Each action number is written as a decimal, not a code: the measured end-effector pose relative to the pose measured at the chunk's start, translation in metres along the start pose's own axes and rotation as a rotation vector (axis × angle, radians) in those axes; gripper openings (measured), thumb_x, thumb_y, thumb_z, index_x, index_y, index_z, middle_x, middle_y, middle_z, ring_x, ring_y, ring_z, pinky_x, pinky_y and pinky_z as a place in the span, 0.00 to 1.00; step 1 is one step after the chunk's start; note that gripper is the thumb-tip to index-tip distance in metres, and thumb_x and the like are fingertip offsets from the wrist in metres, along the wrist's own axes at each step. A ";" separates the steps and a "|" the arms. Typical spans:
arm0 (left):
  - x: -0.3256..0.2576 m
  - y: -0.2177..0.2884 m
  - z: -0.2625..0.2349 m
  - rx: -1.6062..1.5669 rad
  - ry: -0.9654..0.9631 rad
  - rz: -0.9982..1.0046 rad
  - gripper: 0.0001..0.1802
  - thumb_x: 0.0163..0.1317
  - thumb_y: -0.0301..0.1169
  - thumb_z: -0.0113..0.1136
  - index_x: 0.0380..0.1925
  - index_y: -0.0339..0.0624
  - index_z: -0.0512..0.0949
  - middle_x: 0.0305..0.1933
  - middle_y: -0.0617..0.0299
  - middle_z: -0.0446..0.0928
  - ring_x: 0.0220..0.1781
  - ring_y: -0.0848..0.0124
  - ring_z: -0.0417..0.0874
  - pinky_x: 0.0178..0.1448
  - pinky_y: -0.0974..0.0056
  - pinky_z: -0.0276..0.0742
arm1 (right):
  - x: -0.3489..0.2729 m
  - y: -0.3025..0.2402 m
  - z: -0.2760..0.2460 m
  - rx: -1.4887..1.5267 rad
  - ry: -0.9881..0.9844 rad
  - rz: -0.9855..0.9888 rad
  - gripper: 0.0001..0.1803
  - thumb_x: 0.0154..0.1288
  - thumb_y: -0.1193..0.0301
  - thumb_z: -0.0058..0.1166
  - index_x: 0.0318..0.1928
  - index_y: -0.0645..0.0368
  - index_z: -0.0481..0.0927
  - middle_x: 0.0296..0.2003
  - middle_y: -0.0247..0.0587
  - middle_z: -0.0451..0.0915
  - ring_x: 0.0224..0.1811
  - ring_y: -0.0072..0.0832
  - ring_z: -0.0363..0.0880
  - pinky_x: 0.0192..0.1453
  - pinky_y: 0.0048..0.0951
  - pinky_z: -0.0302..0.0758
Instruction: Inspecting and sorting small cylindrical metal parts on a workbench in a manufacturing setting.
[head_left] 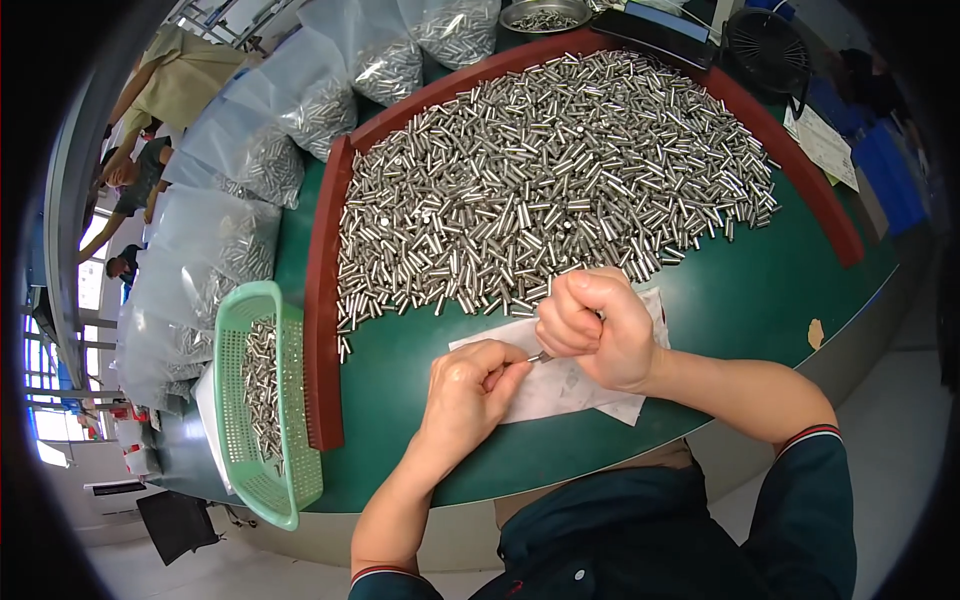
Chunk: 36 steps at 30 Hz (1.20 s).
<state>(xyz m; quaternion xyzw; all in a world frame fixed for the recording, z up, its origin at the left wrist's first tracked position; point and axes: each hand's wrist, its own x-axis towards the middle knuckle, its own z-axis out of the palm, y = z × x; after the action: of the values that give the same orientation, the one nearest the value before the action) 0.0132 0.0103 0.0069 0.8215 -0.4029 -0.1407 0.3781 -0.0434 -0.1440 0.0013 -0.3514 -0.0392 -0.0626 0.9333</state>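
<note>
My left hand (468, 388) is closed, thumb and forefinger pinching a small metal pin (539, 357) that points toward my other hand. Right beside it, my right hand (606, 330) makes a fist above the cloth. A dark end shows between its fingers, but I cannot make out what it grips. Beneath both hands lies a stained white cloth (570, 398) on the green tabletop (400, 400). Just beyond them spreads a large heap of short, shiny metal pins (540, 180).
Red strips (326, 300) border the heap. At left, a green plastic basket (228, 400) holds more pins. Clear bags (385, 70) of pins line the far left. A metal bowl (545, 28), black fan (765, 50) and papers (822, 145) sit beyond. People (185, 75) work at far left.
</note>
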 end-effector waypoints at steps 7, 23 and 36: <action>0.005 0.001 0.002 -0.002 -0.003 -0.016 0.03 0.44 0.21 0.60 0.20 0.36 0.75 0.13 0.58 0.67 0.13 0.69 0.65 0.19 0.66 0.62 | 0.002 0.002 -0.003 -0.076 -0.020 0.003 0.22 0.62 0.66 0.33 0.10 0.53 0.54 0.08 0.28 0.52 0.10 0.17 0.45 0.16 0.22 0.45; 0.001 -0.025 -0.025 -1.555 -0.209 -0.400 0.10 0.60 0.29 0.49 0.41 0.42 0.69 0.29 0.62 0.69 0.19 0.83 0.54 0.25 0.78 0.55 | -0.004 -0.001 0.002 -0.048 0.066 -0.026 0.21 0.61 0.66 0.33 0.10 0.53 0.54 0.06 0.28 0.50 0.09 0.17 0.43 0.15 0.23 0.45; 0.003 -0.028 -0.037 -1.547 0.053 -0.521 0.09 0.61 0.35 0.45 0.36 0.42 0.69 0.30 0.59 0.71 0.23 0.79 0.63 0.28 0.74 0.62 | 0.002 -0.004 0.002 -0.087 0.078 0.004 0.22 0.62 0.63 0.32 0.10 0.52 0.54 0.05 0.27 0.50 0.08 0.17 0.42 0.14 0.23 0.44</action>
<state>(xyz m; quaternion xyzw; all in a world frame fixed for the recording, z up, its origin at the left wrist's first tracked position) 0.0509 0.0377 0.0119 0.3986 0.0211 -0.4430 0.8027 -0.0416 -0.1455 0.0054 -0.3889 0.0009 -0.0759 0.9181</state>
